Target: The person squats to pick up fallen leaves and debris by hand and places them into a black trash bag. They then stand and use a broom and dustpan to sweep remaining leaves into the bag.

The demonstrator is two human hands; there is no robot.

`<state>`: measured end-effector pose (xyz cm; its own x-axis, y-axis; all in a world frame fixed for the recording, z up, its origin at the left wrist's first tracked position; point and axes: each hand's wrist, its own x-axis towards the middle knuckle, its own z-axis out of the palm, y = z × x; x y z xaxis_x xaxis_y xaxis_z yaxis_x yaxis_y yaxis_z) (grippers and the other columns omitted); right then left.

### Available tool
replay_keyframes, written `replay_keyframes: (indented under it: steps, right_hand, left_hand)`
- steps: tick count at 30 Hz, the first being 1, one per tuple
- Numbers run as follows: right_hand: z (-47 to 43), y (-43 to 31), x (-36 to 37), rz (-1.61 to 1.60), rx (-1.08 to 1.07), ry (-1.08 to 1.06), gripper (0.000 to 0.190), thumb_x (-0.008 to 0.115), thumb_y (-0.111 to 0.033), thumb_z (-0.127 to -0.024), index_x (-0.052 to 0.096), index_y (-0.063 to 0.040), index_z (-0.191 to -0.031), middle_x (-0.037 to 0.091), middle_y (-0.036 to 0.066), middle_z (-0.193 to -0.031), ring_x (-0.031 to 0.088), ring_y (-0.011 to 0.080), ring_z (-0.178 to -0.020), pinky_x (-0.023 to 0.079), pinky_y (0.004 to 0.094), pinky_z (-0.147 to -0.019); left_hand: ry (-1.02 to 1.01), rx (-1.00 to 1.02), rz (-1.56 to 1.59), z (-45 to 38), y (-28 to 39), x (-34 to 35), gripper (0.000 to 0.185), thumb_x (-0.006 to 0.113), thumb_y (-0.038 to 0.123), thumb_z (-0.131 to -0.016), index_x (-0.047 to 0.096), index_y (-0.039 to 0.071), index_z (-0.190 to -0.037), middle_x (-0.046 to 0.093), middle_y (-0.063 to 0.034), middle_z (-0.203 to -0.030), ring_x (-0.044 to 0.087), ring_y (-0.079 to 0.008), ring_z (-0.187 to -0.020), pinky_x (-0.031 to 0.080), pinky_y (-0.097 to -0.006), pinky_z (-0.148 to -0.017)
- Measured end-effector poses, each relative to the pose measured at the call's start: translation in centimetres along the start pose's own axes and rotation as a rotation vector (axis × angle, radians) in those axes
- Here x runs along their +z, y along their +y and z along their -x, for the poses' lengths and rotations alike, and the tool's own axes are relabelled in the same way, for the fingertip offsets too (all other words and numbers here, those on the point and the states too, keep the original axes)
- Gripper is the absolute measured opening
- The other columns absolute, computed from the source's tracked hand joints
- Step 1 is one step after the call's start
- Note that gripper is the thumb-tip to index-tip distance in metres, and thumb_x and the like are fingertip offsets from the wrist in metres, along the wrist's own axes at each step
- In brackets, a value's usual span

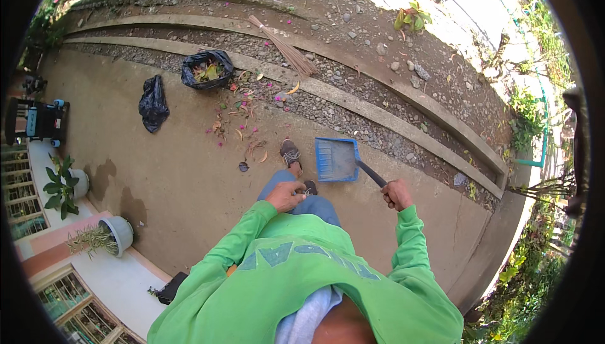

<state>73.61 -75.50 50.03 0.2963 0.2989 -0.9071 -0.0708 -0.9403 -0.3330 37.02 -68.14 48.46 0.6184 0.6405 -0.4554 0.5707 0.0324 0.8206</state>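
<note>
My right hand (pixel 398 194) grips the black handle of a blue plastic dustpan (pixel 336 159), whose pan looks dusty and scuffed. Over my thigh is my left hand (pixel 285 196), its fingers partly curled; nothing shows in it, but its palm is hidden. Fallen leaves and pink petals (pixel 243 131) lie scattered on the concrete ahead of my left shoe (pixel 290 152). Beyond them stands an opened black plastic bag (pixel 207 70) with dry and green leaves inside. A stick broom (pixel 283 47) rests across the gravel strip, its bristles towards the concrete curb.
A second black plastic bag (pixel 153 104) lies crumpled on the concrete floor (pixel 189 193). Low concrete curbs (pixel 359 107) border the gravel. Potted plants (pixel 118 234) stand along the house wall at left, near a black and blue wheeled item (pixel 38 119). Shrubs grow at right.
</note>
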Motion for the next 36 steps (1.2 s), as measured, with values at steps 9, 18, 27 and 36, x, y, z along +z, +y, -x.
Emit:
replay_keyframes:
  steps: [9,18,27,36]
  right_hand:
    - [2.6,-12.9,18.5,-0.228,0.163,-0.594,0.013,0.05,-0.018,-0.094,0.046,-0.005,-0.098,0.054,0.007,-0.072,0.047,0.0112,-0.053,0.036,0.0249,-0.043]
    - [6.1,-27.9,31.7,0.003,0.146,-0.917,0.02,0.048,-0.025,-0.096,0.051,-0.005,-0.093,0.058,0.008,-0.07,0.048,0.012,-0.047,0.04,0.0269,-0.04]
    - [-18.9,-46.4,36.4,0.783,-0.571,-0.657,0.034,0.058,-0.007,-0.081,0.059,0.006,-0.113,0.066,0.014,-0.074,0.064,0.0219,-0.057,0.053,0.0379,-0.05]
    - [-55.2,-61.7,42.5,1.348,-0.546,0.007,0.031,0.057,-0.019,-0.076,0.069,0.003,-0.095,0.066,0.029,-0.097,0.065,0.041,-0.094,0.052,0.0455,-0.085]
  left_hand:
    - [0.237,-0.543,1.132,-6.4,-3.9,-2.2,0.071,0.071,0.009,-0.073,0.041,0.005,-0.137,0.058,-0.021,-0.118,0.064,-0.0362,-0.091,0.052,-0.0413,-0.085]
    - [0.859,-0.026,0.431,-6.6,-7.3,-13.3,0.054,0.065,0.012,-0.081,0.05,0.01,-0.133,0.055,-0.0119,-0.122,0.059,-0.0177,-0.1,0.05,-0.0305,-0.084]
    - [1.242,-0.37,0.359,-9.2,-8.2,-26.2,0.031,0.081,0.019,-0.074,0.062,0.004,-0.095,0.065,-0.0083,-0.099,0.06,-0.0172,-0.091,0.049,-0.031,-0.079]
    - [1.285,-0.793,0.851,-17.1,-16.3,-28.3,0.029,0.079,0.015,-0.076,0.061,0.004,-0.097,0.06,-0.0114,-0.112,0.055,-0.0208,-0.102,0.044,-0.0335,-0.091]
